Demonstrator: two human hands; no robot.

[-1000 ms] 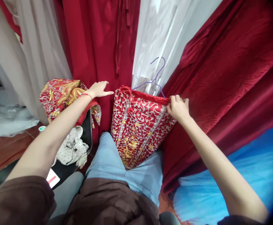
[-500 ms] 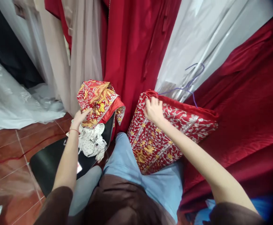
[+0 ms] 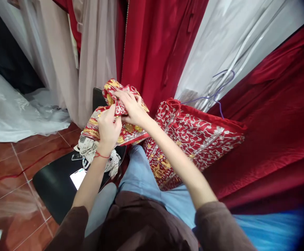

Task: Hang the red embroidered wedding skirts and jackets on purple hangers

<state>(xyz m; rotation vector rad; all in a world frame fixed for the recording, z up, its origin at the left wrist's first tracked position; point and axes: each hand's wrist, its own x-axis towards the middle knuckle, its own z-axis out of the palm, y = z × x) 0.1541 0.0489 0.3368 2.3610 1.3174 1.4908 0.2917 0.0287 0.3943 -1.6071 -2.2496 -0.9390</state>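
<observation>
A chair (image 3: 52,186) stood on the floor (image 3: 10,212) to the person's left, and a cord (image 3: 12,175) lay across the floor to the left of the chair. A bundle (image 3: 87,145) lay on its seat. Just beyond the bundle was a garment (image 3: 131,130), with the left hand (image 3: 108,127) and the right hand (image 3: 134,112) on it. Right of the garment, a skirt (image 3: 196,129) rested against the legs (image 3: 137,172), a hanger (image 3: 214,94) at its far edge. Hanging clothes (image 3: 154,45) stood behind everything and along the right.
</observation>
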